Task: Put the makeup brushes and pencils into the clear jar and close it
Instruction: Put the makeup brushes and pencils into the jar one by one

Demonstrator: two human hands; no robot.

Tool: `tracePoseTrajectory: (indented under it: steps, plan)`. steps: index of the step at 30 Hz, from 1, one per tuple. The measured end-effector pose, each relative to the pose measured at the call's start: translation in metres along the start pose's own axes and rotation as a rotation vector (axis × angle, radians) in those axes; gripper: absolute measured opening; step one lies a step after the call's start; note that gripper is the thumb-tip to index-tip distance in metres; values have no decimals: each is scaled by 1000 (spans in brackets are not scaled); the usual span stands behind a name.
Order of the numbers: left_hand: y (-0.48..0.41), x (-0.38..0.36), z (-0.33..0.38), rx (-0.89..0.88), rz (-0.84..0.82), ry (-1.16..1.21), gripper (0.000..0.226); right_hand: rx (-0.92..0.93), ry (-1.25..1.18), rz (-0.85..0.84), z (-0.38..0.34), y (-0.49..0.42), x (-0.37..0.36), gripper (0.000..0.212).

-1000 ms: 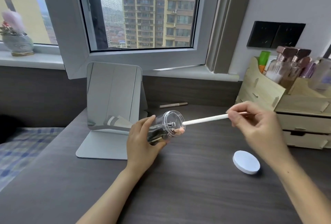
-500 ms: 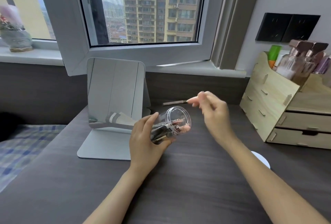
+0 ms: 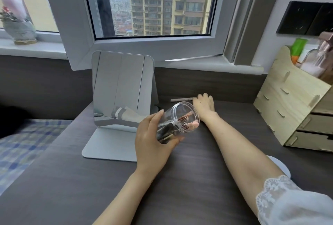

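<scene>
My left hand [image 3: 153, 142] holds the clear jar [image 3: 182, 116] tilted above the dark desk, its open mouth turned to the right. Several makeup brushes [image 3: 187, 123] lie inside it, pink and rose-gold ends at the mouth. My right hand [image 3: 204, 105] is stretched to the back of the desk, fingers down over the right end of a thin beige pencil [image 3: 181, 99] lying by the wall. Its fingertips are hidden, so its grip is unclear. The white round lid [image 3: 282, 168] lies on the desk at the right, mostly behind my right forearm.
A standing mirror [image 3: 122, 87] sits just left of the jar. A wooden drawer organiser [image 3: 288, 102] with bottles fills the right side. An open window sash [image 3: 144, 46] overhangs the back of the desk. A checked blanket [image 3: 23, 143] lies left of the desk.
My right hand slid a white-handled brush into the jar, let it go, then reached back to the pencil by the wall. The jar stayed tilted in my left hand.
</scene>
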State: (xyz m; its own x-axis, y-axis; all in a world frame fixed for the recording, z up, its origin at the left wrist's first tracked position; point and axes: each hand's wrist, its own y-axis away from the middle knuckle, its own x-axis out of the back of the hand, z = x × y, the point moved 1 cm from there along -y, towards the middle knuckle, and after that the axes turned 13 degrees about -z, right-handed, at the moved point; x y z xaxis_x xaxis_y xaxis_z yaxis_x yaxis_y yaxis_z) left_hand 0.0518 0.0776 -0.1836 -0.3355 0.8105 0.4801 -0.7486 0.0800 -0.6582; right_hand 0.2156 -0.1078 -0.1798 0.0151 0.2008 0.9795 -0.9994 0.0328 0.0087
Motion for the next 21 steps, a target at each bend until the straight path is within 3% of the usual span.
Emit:
tracePoseTrajectory:
  steps: [4, 7, 14, 18, 21]
  plan:
    - [2, 0, 2, -13, -15, -9, 79, 35, 53, 44, 9, -6, -3, 37]
    - [1, 1, 0, -26, -25, -31, 80, 135, 15, -60, 7, -17, -5, 48]
    - [0, 1, -2, -12, -14, -41, 80, 83, 31, 92, 3, -7, -4, 26]
    - [0, 1, -3, -6, -21, -45, 81, 72, -485, 138, 17, 25, 16, 25]
    - [0, 1, -3, -2, -23, -41, 81, 194, -837, 239, 35, 76, 51, 22]
